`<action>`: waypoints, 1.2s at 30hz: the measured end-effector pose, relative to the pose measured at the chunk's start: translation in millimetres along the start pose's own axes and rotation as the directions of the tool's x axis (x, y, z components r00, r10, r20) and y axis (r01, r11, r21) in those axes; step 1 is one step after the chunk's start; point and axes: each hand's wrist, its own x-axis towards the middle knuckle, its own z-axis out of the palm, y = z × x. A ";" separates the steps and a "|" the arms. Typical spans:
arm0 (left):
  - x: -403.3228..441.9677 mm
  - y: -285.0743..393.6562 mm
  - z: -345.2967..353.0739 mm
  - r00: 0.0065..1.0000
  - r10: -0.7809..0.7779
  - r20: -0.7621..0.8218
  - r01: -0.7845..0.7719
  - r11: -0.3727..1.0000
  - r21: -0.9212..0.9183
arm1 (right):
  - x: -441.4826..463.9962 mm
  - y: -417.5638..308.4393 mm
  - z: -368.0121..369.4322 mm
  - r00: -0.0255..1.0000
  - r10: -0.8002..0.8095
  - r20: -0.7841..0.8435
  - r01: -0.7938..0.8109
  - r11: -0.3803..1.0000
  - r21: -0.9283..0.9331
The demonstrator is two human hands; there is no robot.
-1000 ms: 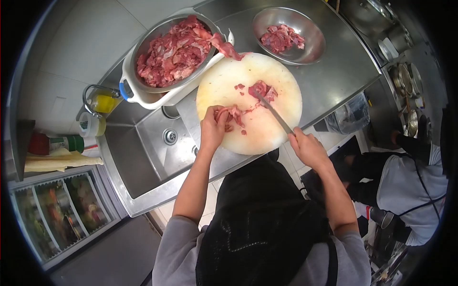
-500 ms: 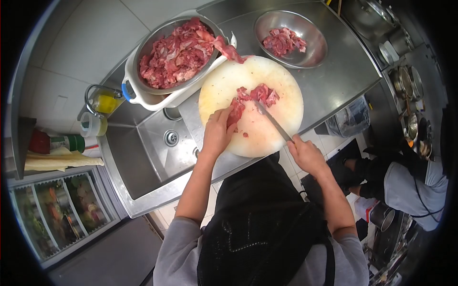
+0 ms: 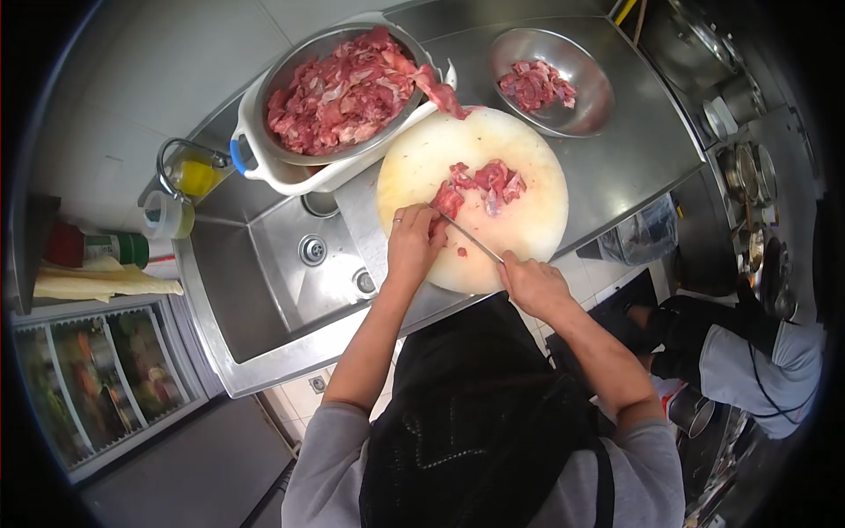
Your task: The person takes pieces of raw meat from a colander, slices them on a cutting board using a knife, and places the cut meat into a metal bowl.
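A knife (image 3: 475,241) is held by its handle in my right hand (image 3: 535,287), which is closed around it. Its blade points up and left over the round cutting board (image 3: 537,220), the tip at a piece of red meat (image 3: 448,199). My left hand (image 3: 414,242) presses that piece from the board's left side, fingers bent together, their tips partly hidden. More cut meat (image 3: 499,182) lies just right of it on the board, and a small scrap sits nearer the front edge.
Behind on the left, a metal bowl heaped with meat (image 3: 343,92) stands in a white tub (image 3: 255,167). A steel bowl (image 3: 594,97) holds some meat. The sink (image 3: 273,273) is at left; a co-worker (image 3: 748,370) is at far right.
The knife has swung left from the middle of the board to the piece at my left hand. My right hand has moved left. The pieces of meat now lie close together.
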 end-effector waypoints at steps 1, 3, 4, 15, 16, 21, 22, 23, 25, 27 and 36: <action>0.9 -1.1 1.7 1.000 0.012 -0.003 -0.012 1.000 0.000 | 4.8 -2.4 2.6 1.000 -0.008 0.006 0.008 1.000 -0.004; 1.9 -0.9 3.5 1.000 0.019 -0.011 -0.019 1.000 0.001 | 18.9 -7.2 7.0 0.999 0.033 0.026 -0.035 0.998 0.051; 2.4 0.5 3.9 1.000 0.021 0.012 -0.021 1.000 -0.007 | 30.2 -12.0 8.6 0.999 0.031 0.027 -0.032 0.998 0.048; -3.2 2.8 4.0 1.000 -0.011 -0.003 0.011 1.000 0.002 | -29.9 33.7 -7.8 0.975 0.125 0.185 -0.117 0.992 -0.057; -7.0 5.0 1.0 0.996 -0.083 0.012 0.083 0.997 -0.005 | -35.0 37.1 -7.0 0.975 0.127 0.184 -0.118 0.991 -0.057; -14.9 1.9 -2.4 0.970 -0.244 -0.015 0.241 0.966 -0.089 | -48.3 57.2 -6.7 0.975 0.104 0.194 -0.096 0.994 -0.049; -8.4 8.1 -3.6 0.899 -0.436 -0.040 0.399 0.854 -0.334 | -49.4 62.0 -10.0 0.976 0.105 0.188 -0.098 0.994 -0.047; -2.5 13.3 -2.9 0.793 -0.609 -0.010 0.501 0.661 -0.559 | -51.6 66.8 -14.6 0.978 0.079 0.192 -0.070 0.996 -0.053; 4.9 18.7 2.0 0.779 -0.626 -0.045 0.539 0.704 -0.463 | -60.3 78.5 -27.7 0.980 0.060 0.192 -0.050 0.997 -0.057; 13.7 29.4 10.4 0.979 -0.197 0.045 0.199 0.979 -0.048 | -69.7 93.5 -48.1 0.983 0.042 0.179 -0.050 0.998 0.043; 91.4 46.1 129.3 0.964 0.193 0.182 -0.231 0.948 0.218 | -107.7 174.1 -33.1 0.960 0.265 -0.091 -0.228 0.927 0.297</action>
